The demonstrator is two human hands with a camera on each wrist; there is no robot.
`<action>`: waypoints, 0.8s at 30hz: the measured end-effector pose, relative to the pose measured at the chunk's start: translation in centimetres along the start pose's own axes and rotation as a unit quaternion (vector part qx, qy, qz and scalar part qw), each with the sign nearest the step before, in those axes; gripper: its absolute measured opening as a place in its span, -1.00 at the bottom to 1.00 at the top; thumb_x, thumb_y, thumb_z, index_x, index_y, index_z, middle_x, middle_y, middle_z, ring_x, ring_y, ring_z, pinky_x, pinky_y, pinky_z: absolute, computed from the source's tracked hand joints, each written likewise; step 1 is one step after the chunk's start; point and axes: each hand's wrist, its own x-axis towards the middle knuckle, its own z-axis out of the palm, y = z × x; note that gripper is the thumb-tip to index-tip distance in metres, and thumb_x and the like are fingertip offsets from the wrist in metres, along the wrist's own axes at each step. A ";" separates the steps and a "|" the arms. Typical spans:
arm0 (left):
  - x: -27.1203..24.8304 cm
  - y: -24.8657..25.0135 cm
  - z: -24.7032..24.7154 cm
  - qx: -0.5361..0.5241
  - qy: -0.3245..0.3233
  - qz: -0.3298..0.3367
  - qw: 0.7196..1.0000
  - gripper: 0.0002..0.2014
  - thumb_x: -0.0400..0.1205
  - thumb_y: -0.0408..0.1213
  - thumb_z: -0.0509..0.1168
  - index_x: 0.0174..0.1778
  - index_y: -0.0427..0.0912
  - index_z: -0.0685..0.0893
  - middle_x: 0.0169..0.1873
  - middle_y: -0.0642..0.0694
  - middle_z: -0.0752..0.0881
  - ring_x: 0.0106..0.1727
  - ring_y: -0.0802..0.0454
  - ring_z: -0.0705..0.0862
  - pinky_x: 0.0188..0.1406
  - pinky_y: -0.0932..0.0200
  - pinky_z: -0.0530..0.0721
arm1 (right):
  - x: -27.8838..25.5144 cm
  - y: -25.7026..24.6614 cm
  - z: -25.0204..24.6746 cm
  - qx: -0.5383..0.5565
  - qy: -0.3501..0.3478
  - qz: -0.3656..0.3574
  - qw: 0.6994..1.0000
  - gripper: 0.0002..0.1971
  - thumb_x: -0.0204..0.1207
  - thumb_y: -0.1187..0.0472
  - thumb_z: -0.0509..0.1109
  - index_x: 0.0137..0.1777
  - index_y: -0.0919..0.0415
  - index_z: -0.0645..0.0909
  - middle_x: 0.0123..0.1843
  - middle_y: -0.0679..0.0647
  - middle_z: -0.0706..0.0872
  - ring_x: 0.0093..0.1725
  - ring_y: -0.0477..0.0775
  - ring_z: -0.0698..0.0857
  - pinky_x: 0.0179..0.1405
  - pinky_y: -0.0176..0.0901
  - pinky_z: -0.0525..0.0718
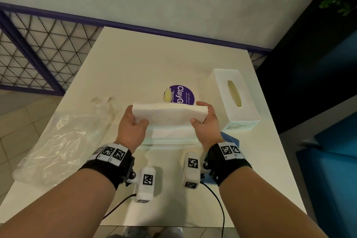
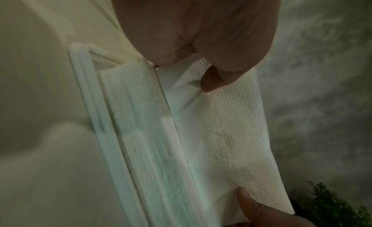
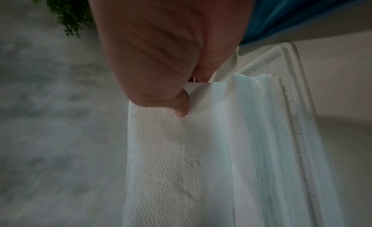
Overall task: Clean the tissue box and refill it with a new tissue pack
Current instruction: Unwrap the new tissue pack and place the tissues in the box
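Note:
Both hands hold a white embossed tissue stack [image 1: 170, 116] by its short ends, a little above the table. My left hand [image 1: 135, 120] grips the left end with the thumb on top; my right hand [image 1: 207, 120] grips the right end the same way. Under the stack, more tissues lie in a flat white base tray [image 1: 170, 140]. In the wrist views the thumbs press the tissue stack [image 2: 231, 135] [image 3: 171, 158] beside the base tray's rim [image 2: 104, 135] [image 3: 298, 103]. The white ribbed tissue box cover [image 1: 235, 102], oval slot up, stands to the right, untouched.
A crumpled clear plastic wrapper [image 1: 58, 145] lies on the table's left side. A blue cloth [image 1: 229, 138] sits under my right wrist. Behind the stack are a purple round sticker [image 1: 183, 94] and a small yellow object [image 1: 167, 94]. A mesh railing [image 1: 38, 48] borders the far left.

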 end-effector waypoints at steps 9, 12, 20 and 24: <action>2.3 0.8 -2.2 0.116 0.002 -0.036 0.993 -0.63 0.51 -0.27 0.41 0.23 -0.08 0.54 -0.04 -0.10 0.75 -0.06 -0.11 0.74 0.03 -0.10 0.73 | 1.8 -2.0 -1.0 -0.089 0.017 0.031 0.995 -0.34 0.49 0.23 0.46 0.54 -0.04 0.28 -0.11 -0.05 0.64 -0.15 -0.07 0.65 -0.25 -0.38 0.50; 2.4 -0.3 -2.2 0.136 -0.008 -0.061 0.989 -0.62 0.50 -0.25 0.43 0.22 -0.09 0.55 -0.06 -0.12 0.76 -0.10 -0.13 0.76 -0.03 -0.13 0.76 | 1.7 -1.3 -0.6 -0.122 0.008 0.055 0.991 -0.33 0.49 0.25 0.46 0.56 0.03 0.26 -0.17 -0.03 0.62 -0.15 -0.06 0.62 -0.23 -0.37 0.47; 1.9 -0.7 -2.7 0.242 0.023 -0.033 0.969 -0.46 0.52 -0.14 0.44 0.39 -0.15 0.47 0.13 -0.09 0.60 -0.01 -0.08 0.66 -0.05 0.07 0.58 | 1.9 -1.0 -1.0 -0.187 0.028 0.067 0.980 -0.44 0.54 0.08 0.41 0.51 0.07 0.34 0.26 0.06 0.64 0.03 -0.04 0.56 0.05 -0.23 0.48; -0.1 -0.3 -4.8 0.268 -0.031 -0.020 0.963 -0.62 0.55 -0.12 0.43 0.25 -0.08 0.55 -0.01 -0.02 0.69 -0.13 -0.04 0.70 -0.16 0.13 0.53 | 3.3 -2.0 -3.2 -0.216 0.048 0.030 0.975 -0.57 0.53 0.08 0.41 0.38 0.11 0.51 0.11 -0.01 0.64 0.03 -0.02 0.61 0.13 -0.13 0.61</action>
